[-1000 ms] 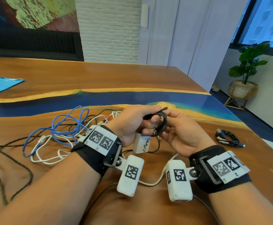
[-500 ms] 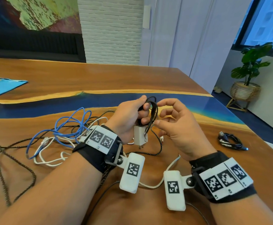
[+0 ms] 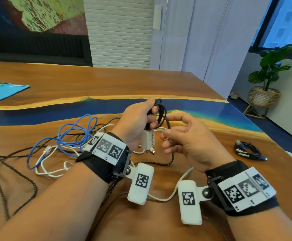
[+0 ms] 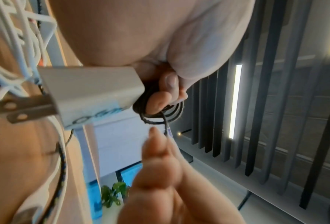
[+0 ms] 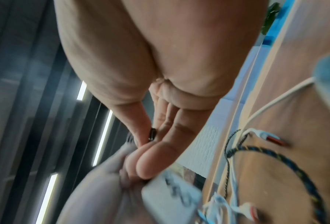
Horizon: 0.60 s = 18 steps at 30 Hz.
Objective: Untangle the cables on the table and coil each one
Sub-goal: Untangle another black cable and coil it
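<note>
My left hand [image 3: 151,117] is raised above the table and grips a small coil of black braided cable [image 3: 161,111]. A white charger plug [image 3: 147,140] hangs below that fist; the left wrist view shows the plug [image 4: 95,92] beside the coil [image 4: 160,112]. To the right of the coil, my right hand [image 3: 166,138] pinches the same cable's free end [image 5: 153,134] between thumb and fingers. On the table to the left lies a tangle of a blue cable [image 3: 75,129], a white cable [image 3: 49,164] and a long black braided cable [image 3: 11,171].
A coiled black cable [image 3: 247,151] lies on the wooden table [image 3: 89,80] at the right, close to its edge. A blue sheet [image 3: 2,91] sits at the far left. A potted plant [image 3: 270,72] stands on the floor beyond the table.
My left hand has lifted the coil and plug higher and turned it upright. My right hand has come off the coil and now pinches the loose end beside it.
</note>
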Each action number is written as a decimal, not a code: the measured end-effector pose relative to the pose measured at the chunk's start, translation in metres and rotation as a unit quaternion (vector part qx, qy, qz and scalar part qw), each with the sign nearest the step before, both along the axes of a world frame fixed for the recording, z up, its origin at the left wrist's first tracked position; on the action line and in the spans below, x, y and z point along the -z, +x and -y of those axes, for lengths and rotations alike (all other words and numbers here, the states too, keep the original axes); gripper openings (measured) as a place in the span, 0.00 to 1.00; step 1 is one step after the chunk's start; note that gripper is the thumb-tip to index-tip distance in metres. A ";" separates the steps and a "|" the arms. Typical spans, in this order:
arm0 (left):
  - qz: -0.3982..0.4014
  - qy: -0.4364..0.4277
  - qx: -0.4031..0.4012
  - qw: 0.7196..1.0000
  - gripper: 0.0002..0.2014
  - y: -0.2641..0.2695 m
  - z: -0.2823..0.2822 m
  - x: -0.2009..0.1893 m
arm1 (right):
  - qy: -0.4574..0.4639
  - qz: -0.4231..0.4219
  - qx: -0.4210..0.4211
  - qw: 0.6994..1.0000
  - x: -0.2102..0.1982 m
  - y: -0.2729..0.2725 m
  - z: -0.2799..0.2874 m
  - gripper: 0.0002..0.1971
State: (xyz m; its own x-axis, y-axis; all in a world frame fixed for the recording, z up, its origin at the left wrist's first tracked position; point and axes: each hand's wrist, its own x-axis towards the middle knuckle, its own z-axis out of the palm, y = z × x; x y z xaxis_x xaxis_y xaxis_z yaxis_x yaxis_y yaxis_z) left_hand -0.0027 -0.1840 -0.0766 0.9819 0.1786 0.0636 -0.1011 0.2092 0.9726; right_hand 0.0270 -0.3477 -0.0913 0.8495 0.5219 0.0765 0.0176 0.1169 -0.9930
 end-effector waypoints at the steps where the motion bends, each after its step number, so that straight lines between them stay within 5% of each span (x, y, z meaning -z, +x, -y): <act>1: -0.006 -0.005 -0.019 1.000 0.22 0.001 -0.005 0.000 | 0.024 -0.012 0.003 1.000 -0.004 0.003 0.006 0.13; 7: -0.012 0.029 -0.010 0.999 0.11 0.002 -0.014 0.000 | 0.199 -0.068 -0.006 0.978 -0.020 0.008 0.026 0.11; 11: -0.010 0.116 0.054 0.992 0.16 -0.002 -0.014 -0.001 | 0.236 -0.061 0.062 0.968 -0.019 0.014 0.029 0.12; 15: 0.000 0.162 0.080 0.984 0.11 -0.004 -0.012 0.001 | 0.156 0.001 0.128 0.979 -0.014 0.024 0.034 0.11; 18: 0.012 0.106 0.077 0.991 0.09 -0.003 -0.011 0.001 | -0.013 0.081 0.166 0.983 -0.007 0.029 0.038 0.10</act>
State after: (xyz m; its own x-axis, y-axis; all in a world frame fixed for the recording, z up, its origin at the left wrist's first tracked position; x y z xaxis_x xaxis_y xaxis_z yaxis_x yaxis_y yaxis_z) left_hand -0.0060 -0.1728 -0.0778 0.9941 0.0063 0.1080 -0.1081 0.0152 0.9940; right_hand 0.0556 -0.3860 -0.0839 0.9513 0.2216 0.2144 0.2080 0.0520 -0.9767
